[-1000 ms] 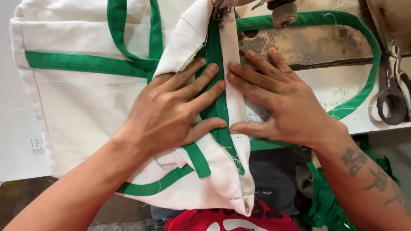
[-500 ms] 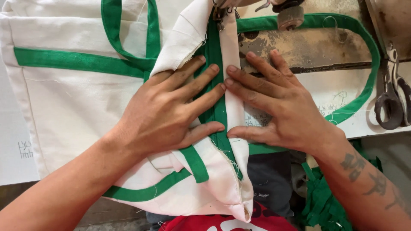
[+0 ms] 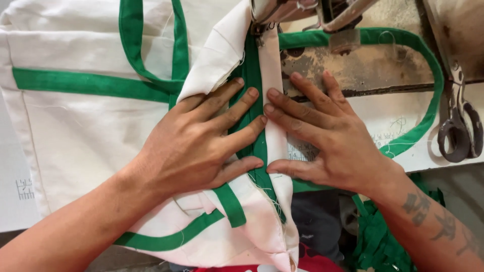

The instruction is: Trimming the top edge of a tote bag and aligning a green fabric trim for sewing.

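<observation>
Soft, limp white fabric bag (image 3: 91,146); light, prone to shifting. Left hand (image 3: 201,146) and right hand (image 3: 327,146) flat, unclenched, pressing green trim (image 3: 254,75). Best held beside the seam.

1. The left hand (image 3: 196,146) and the right hand (image 3: 322,141) lie flat side by side on the white bag (image 3: 85,146); between their fingertips only a narrow strip of green binding (image 3: 256,75) stays free.
2. Straight ahead the sewing machine head (image 3: 302,12) stands over the seam and blocks the way forward.
3. To the right, the worn machine bed (image 3: 383,65) is open, but the green handle loop (image 3: 428,100) curves around it.
4. At the far right, scissors (image 3: 459,131) lie on the table edge and close that side.
5. To the left, the flat cloth gives wide free room.
</observation>
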